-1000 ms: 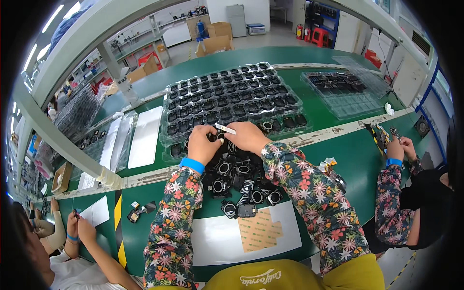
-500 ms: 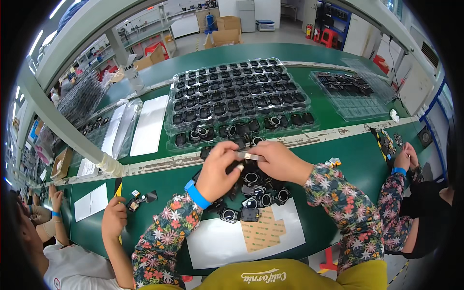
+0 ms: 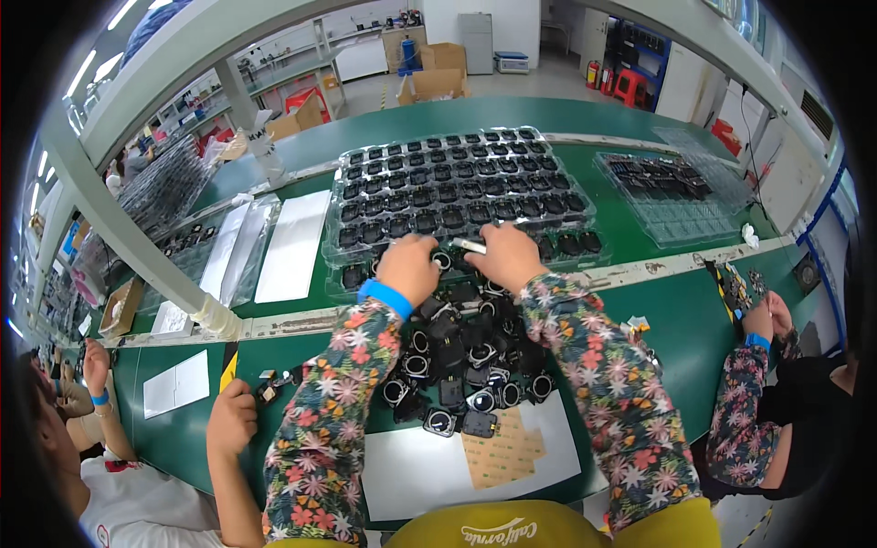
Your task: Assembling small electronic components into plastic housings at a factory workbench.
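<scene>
My left hand [image 3: 408, 269], with a blue wristband, reaches over the front row of the clear plastic tray [image 3: 594, 215]. Its fingers are curled down; what they hold is hidden. Beside its fingertips is a black watch case with a silver ring [image 3: 441, 262]. My right hand [image 3: 508, 258] is closed around a narrow silver tool [image 3: 470, 246], whose light end sticks out toward the left hand. Rows of black watch cases [image 3: 453, 216] fill the tray. Between my forearms lies a heap of loose black cases [image 3: 450, 352], several with round silver rings.
A white sheet [image 3: 411, 475] bearing tan backing paper [image 3: 501, 457] lies nearest me. Another clear tray with black parts [image 3: 658, 178] stands far right. A frame post [image 3: 137, 247] rises at left. Co-workers' hands [image 3: 233, 418] are at both sides; a worn pale rail [image 3: 639, 268] crosses the bench.
Both hands have moved away from me, from above the heap to the tray's front row, and drawn apart. The silver tool went along in my right hand. The view has shifted slightly.
</scene>
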Motion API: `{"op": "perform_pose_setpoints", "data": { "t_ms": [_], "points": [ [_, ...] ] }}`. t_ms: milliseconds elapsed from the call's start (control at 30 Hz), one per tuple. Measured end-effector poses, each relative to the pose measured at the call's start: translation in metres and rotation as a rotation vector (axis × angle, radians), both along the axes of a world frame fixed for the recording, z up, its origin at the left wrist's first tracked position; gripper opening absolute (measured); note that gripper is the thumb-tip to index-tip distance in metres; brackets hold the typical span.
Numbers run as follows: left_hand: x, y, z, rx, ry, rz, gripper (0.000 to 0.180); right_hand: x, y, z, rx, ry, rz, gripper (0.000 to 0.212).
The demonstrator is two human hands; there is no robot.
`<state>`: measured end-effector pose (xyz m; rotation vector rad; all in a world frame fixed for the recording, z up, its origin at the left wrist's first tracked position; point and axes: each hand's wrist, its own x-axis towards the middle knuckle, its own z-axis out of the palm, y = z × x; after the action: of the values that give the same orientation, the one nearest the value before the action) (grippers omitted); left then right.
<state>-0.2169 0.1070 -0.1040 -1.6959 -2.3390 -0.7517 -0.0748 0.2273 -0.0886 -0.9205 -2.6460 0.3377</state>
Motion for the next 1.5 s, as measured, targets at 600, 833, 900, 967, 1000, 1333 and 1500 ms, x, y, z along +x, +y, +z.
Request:
{"op": "perform_pose_setpoints", "data": {
  "t_ms": [600, 833, 900, 967, 1000, 1333, 1500],
  "points": [
    [-0.018, 0.020, -0.008, 0.021, -0.618, 0.032, 0.022, 0.003, 0.017, -0.025, -0.146, 0.207, -0.040, 0.020],
    [-0.031, 0.009, 0.005, 0.166, -0.964, 0.095, 0.025, 0.004, 0.017, -0.035, -0.053, 0.279, -0.008, 0.017],
    [-0.028, 0.010, 0.005, 0.147, -0.980, 0.106, 0.025, 0.008, 0.016, -0.036, -0.025, 0.275, 0.002, 0.017],
    [-0.028, 0.009, 0.005, 0.134, -0.989, 0.118, 0.024, 0.007, 0.013, -0.039, 0.006, 0.280, 0.016, 0.016],
    [-0.027, 0.008, 0.004, 0.127, -1.014, 0.143, 0.024, 0.005, 0.010, -0.040, 0.032, 0.275, 0.039, 0.015],
    [-0.007, -0.024, 0.029, 0.046, -1.151, -0.048, 0.020, 0.012, 0.004, -0.031, -0.056, 0.249, 0.086, 0.014],
    [0.022, -0.056, 0.022, -0.228, -1.068, -0.244, 0.018, 0.015, 0.019, -0.034, -0.097, 0.284, 0.252, 0.015]
  ]
}}
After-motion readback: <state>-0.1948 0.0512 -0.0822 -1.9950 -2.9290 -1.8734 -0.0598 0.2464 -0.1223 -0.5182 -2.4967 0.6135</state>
